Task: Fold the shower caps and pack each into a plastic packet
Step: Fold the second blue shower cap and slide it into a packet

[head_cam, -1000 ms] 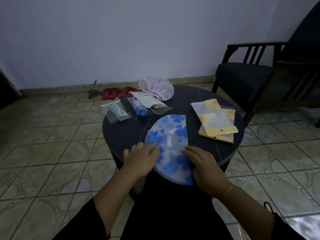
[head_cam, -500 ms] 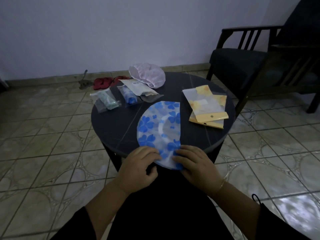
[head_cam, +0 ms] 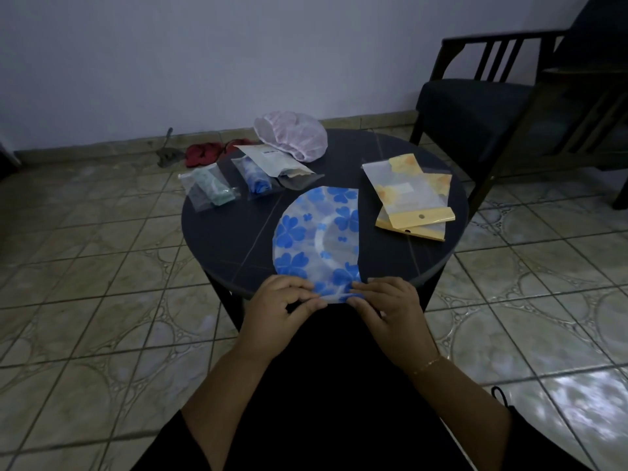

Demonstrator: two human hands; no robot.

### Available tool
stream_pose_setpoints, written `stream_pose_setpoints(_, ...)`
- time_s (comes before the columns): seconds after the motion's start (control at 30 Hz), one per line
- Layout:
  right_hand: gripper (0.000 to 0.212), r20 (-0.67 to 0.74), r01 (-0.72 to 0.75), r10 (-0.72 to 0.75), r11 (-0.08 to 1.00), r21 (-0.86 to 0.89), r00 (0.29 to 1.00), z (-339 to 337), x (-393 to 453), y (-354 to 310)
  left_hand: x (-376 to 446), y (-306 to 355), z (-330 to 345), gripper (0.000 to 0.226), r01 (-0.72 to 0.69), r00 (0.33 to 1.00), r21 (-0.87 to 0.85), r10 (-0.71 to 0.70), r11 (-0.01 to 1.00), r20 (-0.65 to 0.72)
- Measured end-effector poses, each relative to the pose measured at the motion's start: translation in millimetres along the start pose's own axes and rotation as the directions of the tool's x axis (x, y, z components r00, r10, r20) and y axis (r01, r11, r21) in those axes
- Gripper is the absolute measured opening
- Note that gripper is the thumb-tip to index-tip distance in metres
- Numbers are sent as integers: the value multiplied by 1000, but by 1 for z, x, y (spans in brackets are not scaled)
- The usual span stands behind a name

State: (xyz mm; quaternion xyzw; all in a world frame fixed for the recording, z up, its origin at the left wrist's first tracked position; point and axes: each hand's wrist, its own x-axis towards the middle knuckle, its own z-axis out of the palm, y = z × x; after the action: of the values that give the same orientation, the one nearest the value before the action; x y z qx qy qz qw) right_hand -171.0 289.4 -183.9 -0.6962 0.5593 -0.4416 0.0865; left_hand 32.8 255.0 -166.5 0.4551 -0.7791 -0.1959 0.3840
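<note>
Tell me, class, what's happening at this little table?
A person is folding a blue-flowered shower cap lying in a half-circle on the round table. The left hand and right hand pinch its near edge. Two caps already sit packed in clear packets; a pink cap waits at the back.

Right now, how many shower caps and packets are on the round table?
Loose shower caps: 2, the blue flowered cap and the pink cap.
Clear packets with a cap inside: 2, teal and blue.
Other packets: 3, white and two yellow.
Total: 7.
</note>
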Motion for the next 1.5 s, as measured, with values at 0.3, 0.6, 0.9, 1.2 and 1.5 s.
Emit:
stream_pose_setpoints(0.3,36,-66,-136,142,987,86,988,0,11,-16,5,8,7,22,95,995,54,-92,994,-42)
stream_pose_setpoints(0.6,37,96,-5,27,975,-221,995,-3,11,-6,8,10,4,18,15,999,205,-25,979,44)
stream_pose_setpoints(0.9,25,282,25,20,988,-155,959,-21,26,-4,28,7,-17,33,-30,940,225,-49,974,337)
stream_pose_setpoints(1.2,26,372,-188,244,965,-181,895,-19,48,-17,43,-3,-28,45,-97,928,229,4,969,373)
stream_pose_setpoints(1.5,33,166,-269,379,847,-459,910,0,50,-26,65,6,-24,39,56,885,549,-296,834,359)
